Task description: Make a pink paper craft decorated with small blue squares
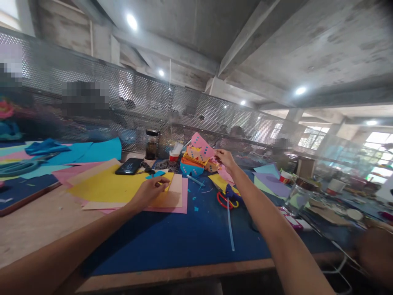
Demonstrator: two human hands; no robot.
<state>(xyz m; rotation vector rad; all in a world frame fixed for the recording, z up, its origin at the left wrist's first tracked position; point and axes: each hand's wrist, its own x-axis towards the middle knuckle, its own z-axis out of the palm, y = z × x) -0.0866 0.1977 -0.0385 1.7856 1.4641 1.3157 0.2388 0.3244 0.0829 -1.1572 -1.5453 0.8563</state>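
My right hand point(226, 160) pinches the edge of a pink paper piece with blue dots point(199, 143). That piece is tilted over a pile of folded orange paper point(190, 159) and a blue dotted paper piece point(190, 170). My left hand point(153, 189) hovers at or rests on the yellow sheets point(107, 186), its fingers loosely curved and apart, with nothing visible in them. Beside its fingertips lies a small blue paper scrap point(156, 175). Below my right wrist are a blue hot-glue gun point(229, 191), a clear glue stick point(230, 229) and red-and-yellow-handled scissors point(223, 200).
A black phone point(128, 166) lies on the sheets. Behind stand a dark-lidded jar point(151, 145) and a red-white paper cup point(173, 155). A glass jar point(299, 198) stands at right. Blue sheets point(101, 151) and scissors point(24, 166) lie left. A perforated metal screen point(166, 110) borders the table.
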